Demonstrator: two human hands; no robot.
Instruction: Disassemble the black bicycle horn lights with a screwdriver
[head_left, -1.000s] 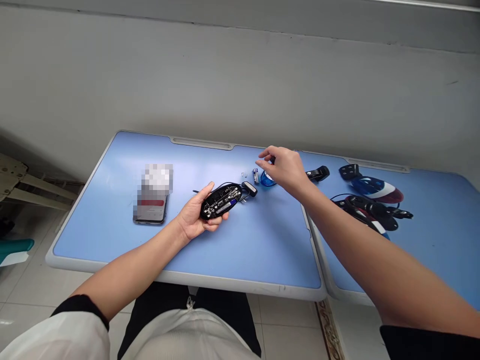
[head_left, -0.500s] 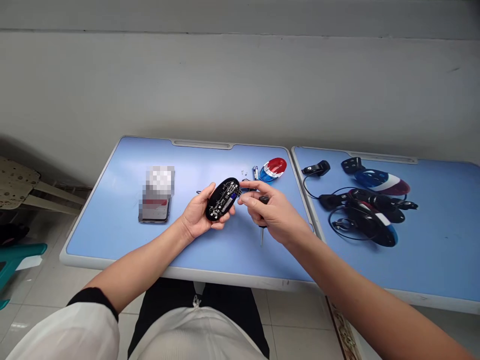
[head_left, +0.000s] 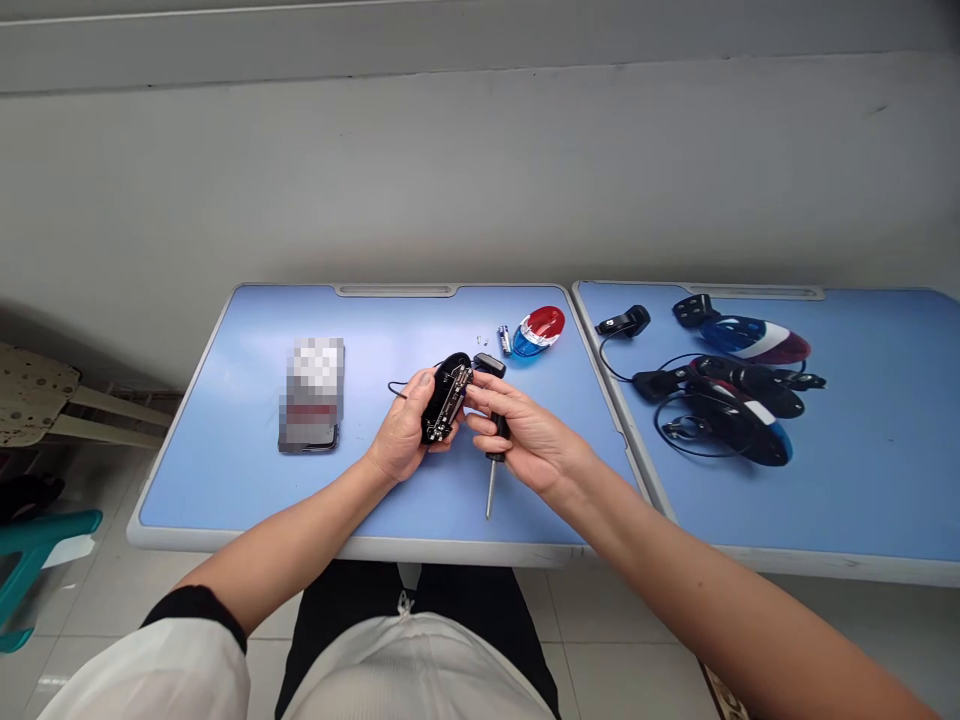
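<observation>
My left hand (head_left: pixel 405 435) is closed round a black oval device base (head_left: pixel 447 397) with a circuit board showing, tilted on its edge above the blue table (head_left: pixel 225 460). My right hand (head_left: pixel 525 435) is closed on a small screwdriver (head_left: pixel 493 470), whose metal tip points down toward me; its fingertips touch the right edge of the device base. A thin black wire runs from the base to the left. Just beyond lie a red, white and blue lens cover (head_left: pixel 538 330), a small battery (head_left: pixel 505 339) and tiny screws (head_left: pixel 482 340).
A phone (head_left: pixel 311 395) lies on the table's left half. On a second blue table (head_left: pixel 862 470) to the right sit several more black and coloured light units with cables (head_left: pixel 720 405). A grey wall stands behind. A teal stool (head_left: pixel 34 545) is at the far left.
My right hand came back from the far items near the lens cover, now holding a screwdriver, and met the device base. My left hand tipped the base more upright.
</observation>
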